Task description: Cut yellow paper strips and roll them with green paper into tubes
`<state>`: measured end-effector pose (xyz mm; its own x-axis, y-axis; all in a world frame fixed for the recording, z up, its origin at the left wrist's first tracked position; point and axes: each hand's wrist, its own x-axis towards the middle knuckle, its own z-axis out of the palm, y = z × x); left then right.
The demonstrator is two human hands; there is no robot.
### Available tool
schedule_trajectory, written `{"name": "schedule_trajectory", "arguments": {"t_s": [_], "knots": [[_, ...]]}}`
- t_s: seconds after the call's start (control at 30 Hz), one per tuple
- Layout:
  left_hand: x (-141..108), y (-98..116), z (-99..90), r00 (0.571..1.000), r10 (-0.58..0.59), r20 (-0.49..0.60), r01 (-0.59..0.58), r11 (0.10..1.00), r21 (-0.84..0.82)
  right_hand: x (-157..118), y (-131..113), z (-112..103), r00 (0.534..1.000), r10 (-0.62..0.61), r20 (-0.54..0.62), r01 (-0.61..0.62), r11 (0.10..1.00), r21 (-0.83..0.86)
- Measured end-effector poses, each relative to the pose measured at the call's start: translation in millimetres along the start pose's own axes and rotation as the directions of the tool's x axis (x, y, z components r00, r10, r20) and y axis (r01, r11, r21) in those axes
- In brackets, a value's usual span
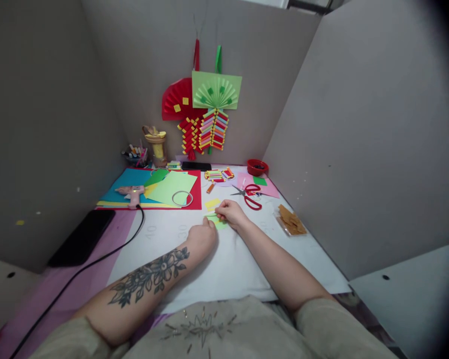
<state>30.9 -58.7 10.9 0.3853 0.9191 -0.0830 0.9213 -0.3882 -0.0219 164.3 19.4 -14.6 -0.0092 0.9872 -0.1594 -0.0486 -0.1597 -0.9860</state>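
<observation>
In the middle of the table my left hand (202,236) is closed, its fingertips at the edge of a small light green paper (221,223). My right hand (231,214) pinches the same paper from the right. A thin pale edge or roll shows between the two hands, too small to make out clearly. Just beyond my fingers lies a small yellow paper (211,204). Red-handled scissors (253,201) rest with blades apart, further back on the right.
A pink glue gun (133,194) sits on coloured sheets (172,187) at the left, its black cord (124,244) trailing forward. Small paper rolls (214,175), a red bowl (257,167) and a clear packet of brown pieces (291,221) lie around. Paper firecracker decorations (214,129) hang on the back wall.
</observation>
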Motion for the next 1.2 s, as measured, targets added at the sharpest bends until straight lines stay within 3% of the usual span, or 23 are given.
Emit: {"name": "schedule_trajectory", "arguments": {"t_s": [0.73, 1.2], "knots": [[-1, 0, -1.6, 0.999, 0.034, -0.014, -0.033, 0.999, 0.033, 6, 15, 2, 0.989, -0.100, -0.113, 0.067, 0.961, -0.268], [-3, 0, -5.9, 1.000, 0.021, 0.013, -0.021, 1.000, -0.002, 5, 12, 4, 0.989, -0.074, -0.130, 0.038, 0.965, -0.259]]}}
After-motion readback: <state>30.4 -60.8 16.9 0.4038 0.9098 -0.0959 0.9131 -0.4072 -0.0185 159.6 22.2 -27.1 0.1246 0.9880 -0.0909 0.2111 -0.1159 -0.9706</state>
